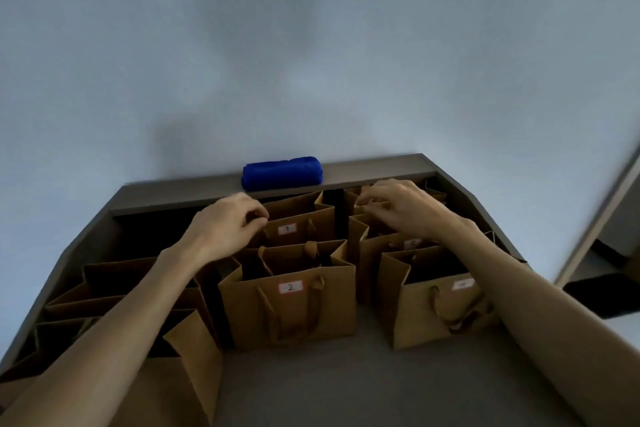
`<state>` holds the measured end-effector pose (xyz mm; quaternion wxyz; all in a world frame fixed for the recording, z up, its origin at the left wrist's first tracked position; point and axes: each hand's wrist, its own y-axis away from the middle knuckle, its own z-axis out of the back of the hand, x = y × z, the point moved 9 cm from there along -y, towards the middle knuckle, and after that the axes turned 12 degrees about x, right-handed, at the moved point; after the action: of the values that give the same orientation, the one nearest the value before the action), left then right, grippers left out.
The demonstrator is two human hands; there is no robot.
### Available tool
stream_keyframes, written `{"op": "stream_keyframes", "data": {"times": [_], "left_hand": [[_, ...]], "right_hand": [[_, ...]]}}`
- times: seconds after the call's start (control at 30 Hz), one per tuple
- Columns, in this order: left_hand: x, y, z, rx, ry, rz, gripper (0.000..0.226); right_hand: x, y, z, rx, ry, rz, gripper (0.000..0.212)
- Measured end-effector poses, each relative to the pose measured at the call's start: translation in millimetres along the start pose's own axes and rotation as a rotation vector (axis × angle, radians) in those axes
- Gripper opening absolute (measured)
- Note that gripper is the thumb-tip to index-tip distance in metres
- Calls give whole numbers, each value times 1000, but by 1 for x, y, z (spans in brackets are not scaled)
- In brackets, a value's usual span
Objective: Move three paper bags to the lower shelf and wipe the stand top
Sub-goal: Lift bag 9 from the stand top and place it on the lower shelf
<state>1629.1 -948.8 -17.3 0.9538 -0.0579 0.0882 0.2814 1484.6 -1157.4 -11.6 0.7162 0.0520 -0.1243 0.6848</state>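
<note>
Left hand [225, 218] fingers pinch bag 1 [298, 222]; right hand [398, 208] fingers curl on a rear bag [356, 201].

Brown paper bags upright, open-topped, on grey stand surface.
Bag labelled 2 [289, 302] centre; bag labelled 1 [294, 222] at its 12 o'clock; further bags at 3 and 9 o'clock. Folded blue cloth [282, 173] on the back ledge [374, 170].

Paper bags [289, 305]: at least eight, brown, open-topped; the exact count is unclear at the left edge. White labels [290, 287]: four visible. Blue cloth [282, 173]: one, folded. Hands [225, 222]: two.
</note>
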Motion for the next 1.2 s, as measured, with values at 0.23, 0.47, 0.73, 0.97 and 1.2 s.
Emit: {"op": "stream_keyframes", "data": {"times": [0.23,0.47,0.73,0.97,1.2], "left_hand": [[-137,15,-19,-1,228,-410,22],[-214,15,-72,162,163,-569,27],[-210,-13,-76,167,163,-528,21],[-210,11,-72,204,75,-596,19],[-208,58,-76,216,73,-698,24]], "right_hand": [[-55,86,12,-46,-157,-154,12],[-86,117,-14,187,-68,-264,17],[-90,107,-9,199,-80,-261,18],[-76,119,-6,183,-149,-204,17],[-43,155,-14,79,-278,-40,14]]}}
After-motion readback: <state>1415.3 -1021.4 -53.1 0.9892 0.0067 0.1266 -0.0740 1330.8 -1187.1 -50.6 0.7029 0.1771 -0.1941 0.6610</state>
